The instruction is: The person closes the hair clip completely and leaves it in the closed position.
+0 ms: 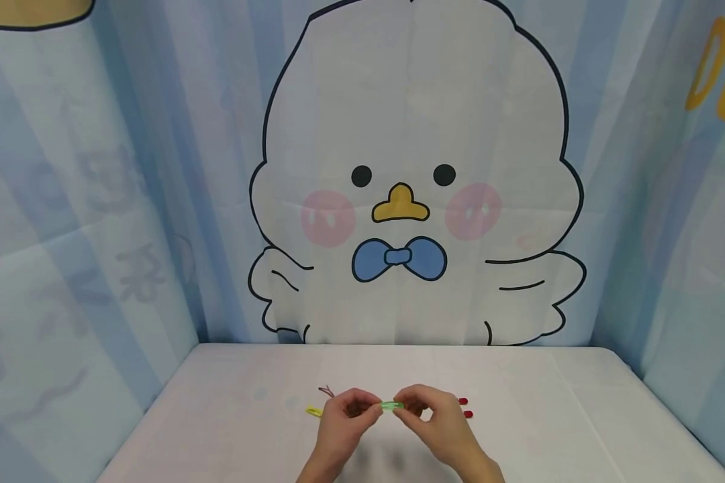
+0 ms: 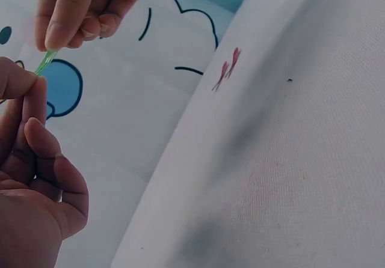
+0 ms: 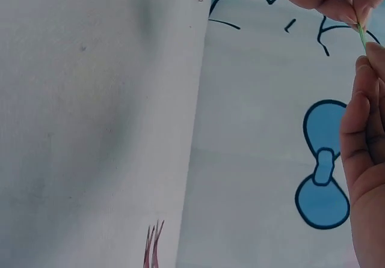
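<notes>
A small translucent green hair clip [image 1: 391, 406] is held up above the table between both hands. My left hand [image 1: 343, 424] pinches its left end between thumb and fingertips. At its right end, the thumb and fingertips of my right hand [image 1: 441, 422] do the same. In the left wrist view part of the green clip [image 2: 46, 62] shows between the fingertips. The right wrist view shows it edge-on as a thin strip. Fingertips cover both its ends.
Beyond the right hand lie two small red clips [image 1: 468, 414], partly hidden. Left of the left hand are a yellow clip [image 1: 314, 411] and a thin reddish-brown pronged item [image 1: 326, 390]. A curtain with a cartoon bird [image 1: 411, 121] hangs behind the white table [image 1: 248, 429].
</notes>
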Motion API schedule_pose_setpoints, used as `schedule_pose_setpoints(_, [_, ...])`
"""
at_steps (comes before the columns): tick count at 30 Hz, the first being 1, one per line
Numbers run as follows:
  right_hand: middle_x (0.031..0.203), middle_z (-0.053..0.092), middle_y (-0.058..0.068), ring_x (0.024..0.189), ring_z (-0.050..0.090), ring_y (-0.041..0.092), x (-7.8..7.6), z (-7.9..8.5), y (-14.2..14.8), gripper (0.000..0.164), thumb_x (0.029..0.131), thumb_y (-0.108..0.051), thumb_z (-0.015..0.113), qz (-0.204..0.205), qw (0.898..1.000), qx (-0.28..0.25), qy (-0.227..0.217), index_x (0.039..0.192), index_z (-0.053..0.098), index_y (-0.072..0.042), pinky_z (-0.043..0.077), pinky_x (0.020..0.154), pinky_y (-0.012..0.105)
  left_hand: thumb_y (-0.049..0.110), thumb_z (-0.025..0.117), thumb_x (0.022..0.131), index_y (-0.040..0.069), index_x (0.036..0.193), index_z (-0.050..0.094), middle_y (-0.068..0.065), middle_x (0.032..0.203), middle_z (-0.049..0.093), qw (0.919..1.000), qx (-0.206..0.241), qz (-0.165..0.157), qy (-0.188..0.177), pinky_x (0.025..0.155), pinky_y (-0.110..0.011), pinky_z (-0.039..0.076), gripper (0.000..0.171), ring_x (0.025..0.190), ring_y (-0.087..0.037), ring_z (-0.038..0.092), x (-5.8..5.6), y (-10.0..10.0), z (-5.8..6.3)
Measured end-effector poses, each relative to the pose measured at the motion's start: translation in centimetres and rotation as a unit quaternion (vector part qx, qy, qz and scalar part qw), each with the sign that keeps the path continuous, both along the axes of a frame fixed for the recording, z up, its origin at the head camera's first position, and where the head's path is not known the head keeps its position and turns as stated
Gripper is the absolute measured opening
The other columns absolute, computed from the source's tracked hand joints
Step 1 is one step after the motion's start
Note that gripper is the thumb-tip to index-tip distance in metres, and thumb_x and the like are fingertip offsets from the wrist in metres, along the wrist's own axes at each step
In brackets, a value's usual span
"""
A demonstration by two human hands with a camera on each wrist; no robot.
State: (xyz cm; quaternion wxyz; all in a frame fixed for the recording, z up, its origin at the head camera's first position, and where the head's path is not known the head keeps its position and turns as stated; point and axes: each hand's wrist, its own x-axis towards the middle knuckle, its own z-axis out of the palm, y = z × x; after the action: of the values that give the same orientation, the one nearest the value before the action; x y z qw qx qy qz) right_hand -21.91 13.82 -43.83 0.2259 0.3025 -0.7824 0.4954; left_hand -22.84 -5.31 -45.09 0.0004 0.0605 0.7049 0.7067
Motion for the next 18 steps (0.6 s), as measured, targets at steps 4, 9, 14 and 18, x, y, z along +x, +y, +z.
schedule_pose_setpoints(4, [0.081,0.069,-0.005,0.068,0.061,0.004,-0.07,-0.12,-0.05,0.023,0.081,0.004,0.081,-0.001,0.999,0.019,0.042,0.096,0.071,-0.010,0.053,0.059,0.027,0.004,0.075,0.087,-0.004,0.101,0.071,-0.002,0.087,0.070,1.0000,-0.002,0.002,-0.009,0.072,-0.028,0.051,0.017,0.080,-0.016,0.061,-0.16,0.03,-0.08])
schedule_pose_setpoints(9, [0.082,0.068,-0.007,0.069,0.060,0.002,-0.03,-0.10,0.02,0.026,0.079,0.008,0.080,-0.011,0.998,0.038,0.052,0.095,0.070,-0.011,0.053,0.059,0.026,0.005,0.075,0.088,-0.005,0.103,0.071,-0.003,0.088,0.070,0.9999,0.000,-0.008,-0.012,0.074,-0.029,0.052,0.019,0.081,-0.016,0.062,-0.01,-0.03,0.09])
schedule_pose_setpoints(14, [0.082,0.067,-0.009,0.069,0.060,0.001,-0.03,-0.15,0.18,0.025,0.079,0.006,0.081,-0.016,0.997,0.049,0.058,0.094,0.071,-0.013,0.052,0.059,0.026,0.006,0.076,0.088,-0.005,0.104,0.071,-0.003,0.089,0.070,0.9998,-0.001,-0.017,-0.009,0.074,-0.029,0.053,0.020,0.082,-0.017,0.062,0.18,-0.10,0.31])
schedule_pose_setpoints(18, [0.082,0.067,-0.009,0.069,0.059,0.002,-0.13,-0.12,0.28,0.025,0.080,0.005,0.081,-0.016,0.997,0.048,0.057,0.094,0.071,-0.013,0.052,0.060,0.026,0.009,0.076,0.088,-0.004,0.105,0.070,-0.003,0.091,0.070,0.9996,-0.018,-0.021,0.005,0.074,-0.029,0.052,0.021,0.084,-0.017,0.063,0.28,-0.45,0.43])
